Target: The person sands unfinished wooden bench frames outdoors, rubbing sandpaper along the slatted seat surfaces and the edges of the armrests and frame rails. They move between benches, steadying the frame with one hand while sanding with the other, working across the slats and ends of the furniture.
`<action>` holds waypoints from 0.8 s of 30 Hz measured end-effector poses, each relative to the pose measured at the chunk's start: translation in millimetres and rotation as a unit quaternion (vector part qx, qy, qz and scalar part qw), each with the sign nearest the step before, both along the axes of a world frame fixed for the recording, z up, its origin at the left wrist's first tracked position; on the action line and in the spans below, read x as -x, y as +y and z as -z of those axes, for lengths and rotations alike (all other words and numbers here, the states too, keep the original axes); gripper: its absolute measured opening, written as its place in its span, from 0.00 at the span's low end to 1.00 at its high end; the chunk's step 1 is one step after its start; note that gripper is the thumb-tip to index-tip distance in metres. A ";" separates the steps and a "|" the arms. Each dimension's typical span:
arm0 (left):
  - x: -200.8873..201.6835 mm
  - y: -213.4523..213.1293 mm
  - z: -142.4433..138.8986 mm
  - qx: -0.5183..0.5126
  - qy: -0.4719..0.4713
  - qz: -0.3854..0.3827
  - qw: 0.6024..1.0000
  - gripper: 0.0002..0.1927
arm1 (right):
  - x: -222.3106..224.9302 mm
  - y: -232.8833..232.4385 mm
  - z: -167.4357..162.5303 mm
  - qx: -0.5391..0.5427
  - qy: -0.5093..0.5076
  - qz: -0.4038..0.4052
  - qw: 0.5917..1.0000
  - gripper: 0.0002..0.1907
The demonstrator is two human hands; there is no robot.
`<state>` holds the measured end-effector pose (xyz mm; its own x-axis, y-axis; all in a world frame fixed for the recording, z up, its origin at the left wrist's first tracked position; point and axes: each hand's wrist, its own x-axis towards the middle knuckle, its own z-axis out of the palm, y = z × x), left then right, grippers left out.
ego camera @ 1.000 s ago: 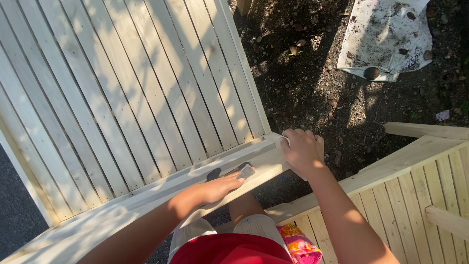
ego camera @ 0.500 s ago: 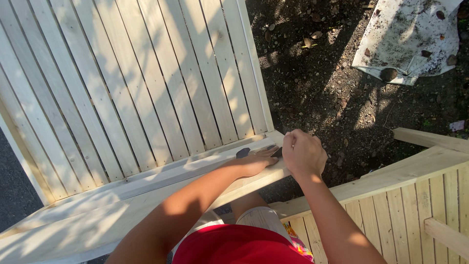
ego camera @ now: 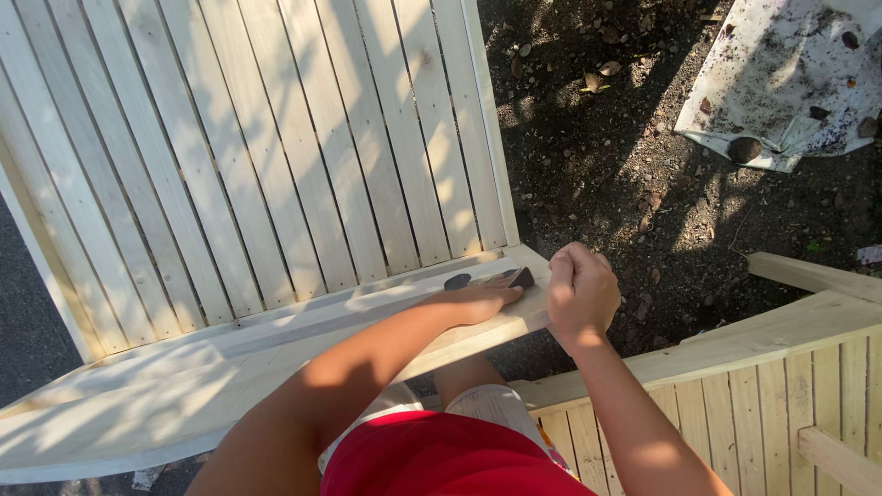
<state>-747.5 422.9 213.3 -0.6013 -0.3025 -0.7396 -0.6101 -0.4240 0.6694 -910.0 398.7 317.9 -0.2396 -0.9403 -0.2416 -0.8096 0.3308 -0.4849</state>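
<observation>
- The slatted wooden panel (ego camera: 248, 156) of pale unpainted timber fills the upper left of the view; its narrow vertical slats run side by side with thin gaps between them, striped by sun and shadow; the slats end at a broad flat bottom rail (ego camera: 184, 367) that crosses the view slantwise from lower left to the middle.
- Dark bare soil (ego camera: 606, 184), strewn with dry leaves and small stones, lies to the right of the panel.
- A second wooden panel (ego camera: 735, 404) of the same pale timber stands at lower right, just beside the person's right forearm; its top rail slants upward to the right, with short slats below it.
- A white sheet (ego camera: 790, 83), soiled with earth and leaves, lies crumpled on the soil in the top right corner, well apart from both hands.
- The person's red garment (ego camera: 441, 459) shows at the bottom edge, with light shorts above it.
- The right hand (ego camera: 581, 292) is curled in a loose fist over the right end of the rail, fingers bent and pressed together, gripping the rail's edge.
- The left hand (ego camera: 482, 298) lies flat on the rail just beside the right one; its fingers are stretched out and close together, pressing down on a small dark sanding pad (ego camera: 519, 276).
- The pad rests on the rail's top face near its right end, mostly covered by the fingertips; a dark corner shows at the right and another dark bit at the left.
</observation>
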 end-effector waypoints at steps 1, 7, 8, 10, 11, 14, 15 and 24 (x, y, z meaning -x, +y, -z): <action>10.2 -2.9 -4.0 0.038 0.027 0.018 0.999 0.37 | 2.7 -1.2 -1.5 -0.036 -0.042 0.014 0.998 0.14; -59.4 37.2 -49.9 -0.092 0.104 -0.094 0.986 0.35 | 16.1 -8.9 -8.5 -0.037 -0.175 -0.112 0.978 0.12; -68.7 40.2 -51.8 -0.073 0.141 -0.115 0.981 0.36 | 16.6 -8.1 -8.5 -0.002 -0.167 -0.136 0.977 0.11; -68.8 36.7 -45.9 -0.126 0.059 -0.098 0.985 0.36 | 15.8 -4.7 -7.3 0.037 -0.157 -0.145 0.976 0.11; -60.8 31.1 -39.6 -0.154 0.019 -0.090 0.984 0.36 | 14.9 -2.7 -6.3 0.042 -0.156 -0.133 0.978 0.10; -15.9 2.1 -12.3 -0.085 -0.022 -0.067 0.994 0.39 | 14.3 1.6 -2.7 0.067 -0.139 -0.118 0.981 0.10; -3.8 -3.4 -6.5 -0.085 -0.031 -0.062 0.994 0.40 | 14.7 2.3 -1.7 0.074 -0.132 -0.115 0.982 0.10; -12.1 32.3 -18.9 -0.018 0.112 -0.069 0.991 0.39 | 19.6 2.7 -0.9 0.035 -0.206 -0.071 0.975 0.13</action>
<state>-735.4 455.2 232.2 -0.7065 -0.3687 -0.6041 -0.3829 -0.5186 0.7644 -929.5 401.4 318.8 -0.0019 -0.9746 -0.2239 -0.5765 0.1840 -0.7961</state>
